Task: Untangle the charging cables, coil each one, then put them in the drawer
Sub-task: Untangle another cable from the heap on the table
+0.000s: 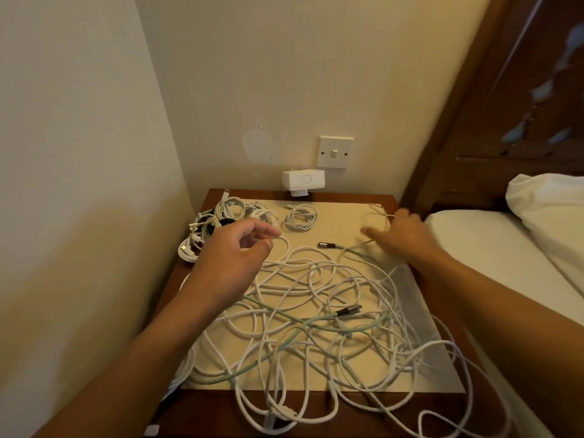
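Tangled cables [316, 311] sprawl over the desk [215, 412] mid-untangling as the left hand [234, 260] pinches one white strand [284, 245] in curled fingers [268, 232], the blurred right hand [401, 232] showing no clear grip, with that strand likely needing to be drawn free next, toward the coils [221, 222].

Bedroom in a home: bed [493, 248] with white sheet and pillow [550, 203] at right, dark wooden headboard [505, 105] behind it, small wooden desk [221, 415] (bedside position) in the wall corner beneath a light switch [335, 152].
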Action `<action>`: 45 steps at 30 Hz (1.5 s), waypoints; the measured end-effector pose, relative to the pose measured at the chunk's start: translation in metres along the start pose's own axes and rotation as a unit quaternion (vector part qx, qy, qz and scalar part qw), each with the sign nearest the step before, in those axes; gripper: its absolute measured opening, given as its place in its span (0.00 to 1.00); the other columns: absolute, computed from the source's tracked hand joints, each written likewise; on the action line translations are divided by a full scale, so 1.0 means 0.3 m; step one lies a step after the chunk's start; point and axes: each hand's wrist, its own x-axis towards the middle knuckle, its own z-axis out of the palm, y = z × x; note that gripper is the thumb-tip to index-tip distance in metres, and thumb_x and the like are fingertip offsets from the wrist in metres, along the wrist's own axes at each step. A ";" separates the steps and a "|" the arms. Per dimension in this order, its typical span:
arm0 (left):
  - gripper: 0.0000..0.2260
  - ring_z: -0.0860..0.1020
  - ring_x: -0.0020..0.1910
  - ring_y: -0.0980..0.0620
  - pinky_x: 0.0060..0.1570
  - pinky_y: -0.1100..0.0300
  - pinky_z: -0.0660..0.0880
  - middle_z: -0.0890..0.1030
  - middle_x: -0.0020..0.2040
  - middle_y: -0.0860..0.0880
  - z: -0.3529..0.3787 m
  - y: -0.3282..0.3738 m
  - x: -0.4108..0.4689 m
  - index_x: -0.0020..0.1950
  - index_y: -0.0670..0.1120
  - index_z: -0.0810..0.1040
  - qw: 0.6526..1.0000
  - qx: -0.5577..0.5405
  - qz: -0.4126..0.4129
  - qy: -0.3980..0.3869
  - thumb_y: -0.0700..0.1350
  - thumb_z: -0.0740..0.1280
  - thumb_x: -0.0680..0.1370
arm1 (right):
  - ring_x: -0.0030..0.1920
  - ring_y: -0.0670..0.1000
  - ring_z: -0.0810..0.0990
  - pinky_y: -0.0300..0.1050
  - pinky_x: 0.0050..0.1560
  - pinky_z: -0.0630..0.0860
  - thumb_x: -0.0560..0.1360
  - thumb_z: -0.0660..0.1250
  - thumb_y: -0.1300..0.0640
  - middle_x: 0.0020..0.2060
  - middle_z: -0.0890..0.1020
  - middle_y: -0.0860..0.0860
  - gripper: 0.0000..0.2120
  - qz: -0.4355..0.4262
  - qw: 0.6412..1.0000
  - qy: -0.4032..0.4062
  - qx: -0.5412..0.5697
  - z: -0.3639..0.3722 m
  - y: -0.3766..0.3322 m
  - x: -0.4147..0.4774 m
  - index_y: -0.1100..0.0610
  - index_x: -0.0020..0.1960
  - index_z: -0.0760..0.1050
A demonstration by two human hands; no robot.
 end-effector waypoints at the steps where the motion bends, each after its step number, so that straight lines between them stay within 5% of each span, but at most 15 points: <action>1: 0.07 0.80 0.50 0.62 0.46 0.61 0.74 0.84 0.51 0.57 0.009 0.012 -0.003 0.52 0.56 0.84 1.000 0.003 0.000 -0.004 0.44 0.68 0.82 | 0.62 0.63 0.77 0.58 0.58 0.78 0.78 0.67 0.35 0.65 0.77 0.61 0.31 -0.029 1.000 -0.005 -0.007 0.023 0.012 -0.001 0.60 0.67 0.75; 4: 0.07 0.80 0.53 0.60 0.50 0.59 0.77 0.84 0.52 0.58 0.019 0.037 -0.015 0.52 0.56 0.84 1.000 0.007 0.004 -0.010 0.44 0.68 0.82 | 0.47 0.57 0.82 0.56 0.51 0.81 0.83 0.64 0.45 0.47 0.85 0.56 0.18 -0.025 0.988 0.038 0.147 0.016 0.024 0.005 0.59 0.49 0.84; 8: 0.09 0.81 0.52 0.59 0.53 0.56 0.79 0.84 0.52 0.58 0.004 0.068 -0.038 0.52 0.57 0.84 1.000 0.013 0.001 0.003 0.44 0.67 0.82 | 0.43 0.52 0.87 0.53 0.52 0.84 0.84 0.62 0.45 0.40 0.87 0.52 0.17 -0.034 0.924 0.024 0.381 -0.166 0.010 -0.020 0.56 0.54 0.84; 12: 0.09 0.80 0.53 0.58 0.50 0.59 0.79 0.83 0.52 0.57 0.023 0.159 -0.068 0.54 0.57 0.83 1.000 0.004 0.021 0.006 0.43 0.67 0.82 | 0.40 0.53 0.86 0.56 0.50 0.85 0.84 0.61 0.47 0.35 0.85 0.50 0.13 -0.117 0.875 0.004 0.469 -0.414 0.027 -0.118 0.51 0.57 0.82; 18: 0.08 0.80 0.54 0.58 0.48 0.59 0.79 0.81 0.54 0.57 0.039 0.405 -0.148 0.60 0.56 0.78 0.993 -0.006 0.121 0.018 0.47 0.67 0.82 | 0.31 0.48 0.73 0.50 0.40 0.78 0.85 0.60 0.48 0.30 0.73 0.49 0.15 -0.294 0.851 -0.019 0.434 -0.789 0.041 -0.400 0.53 0.61 0.82; 24: 0.23 0.69 0.66 0.60 0.52 0.70 0.65 0.69 0.69 0.59 0.055 0.635 -0.317 0.75 0.56 0.66 0.967 0.039 0.249 0.035 0.55 0.67 0.82 | 0.34 0.43 0.75 0.38 0.37 0.77 0.84 0.60 0.48 0.33 0.76 0.44 0.13 -0.454 0.849 0.011 0.269 -1.023 0.007 -0.753 0.47 0.59 0.82; 27: 0.10 0.76 0.59 0.58 0.48 0.69 0.66 0.78 0.63 0.57 0.019 0.729 -0.406 0.66 0.54 0.76 0.958 0.051 0.283 0.021 0.51 0.61 0.85 | 0.38 0.38 0.78 0.33 0.38 0.76 0.84 0.61 0.51 0.36 0.80 0.36 0.10 -0.496 0.841 0.050 0.210 -1.107 -0.002 -0.884 0.49 0.59 0.80; 30: 0.11 0.82 0.43 0.53 0.43 0.65 0.73 0.85 0.43 0.49 -0.062 0.802 -0.486 0.55 0.47 0.81 0.959 -0.021 0.281 -0.007 0.43 0.59 0.87 | 0.43 0.42 0.81 0.36 0.42 0.77 0.83 0.63 0.48 0.42 0.82 0.42 0.11 -0.479 0.857 0.094 0.169 -1.120 0.026 -0.920 0.51 0.59 0.81; 33: 0.11 0.68 0.28 0.46 0.31 0.57 0.66 0.74 0.29 0.47 -0.133 0.824 -0.569 0.55 0.43 0.82 0.961 -0.044 0.257 -0.090 0.43 0.61 0.86 | 0.44 0.42 0.80 0.36 0.45 0.75 0.82 0.65 0.50 0.43 0.80 0.43 0.09 -0.434 0.890 0.113 0.084 -1.036 0.089 -0.882 0.53 0.57 0.81; 36: 0.10 0.65 0.29 0.51 0.33 0.56 0.64 0.70 0.29 0.52 -0.183 0.794 -0.651 0.56 0.45 0.84 0.958 -0.019 0.229 -0.171 0.43 0.62 0.85 | 0.45 0.44 0.79 0.40 0.43 0.76 0.81 0.69 0.53 0.43 0.78 0.43 0.03 -0.371 0.921 0.090 0.082 -0.883 0.149 -0.846 0.49 0.48 0.80; 39: 0.10 0.63 0.32 0.53 0.34 0.58 0.61 0.67 0.31 0.51 -0.214 0.729 -0.711 0.56 0.45 0.85 0.962 -0.050 0.199 -0.182 0.43 0.63 0.85 | 0.42 0.48 0.81 0.40 0.35 0.71 0.82 0.68 0.52 0.40 0.81 0.46 0.11 -0.275 0.953 0.047 0.115 -0.700 0.169 -0.835 0.46 0.41 0.76; 45: 0.12 0.59 0.28 0.53 0.29 0.59 0.57 0.61 0.29 0.48 -0.283 0.582 -0.805 0.52 0.45 0.85 0.956 -0.221 0.150 -0.122 0.48 0.63 0.82 | 0.39 0.54 0.86 0.42 0.32 0.80 0.83 0.67 0.56 0.43 0.86 0.57 0.08 -0.054 0.949 -0.118 0.286 -0.412 0.194 -0.795 0.61 0.54 0.80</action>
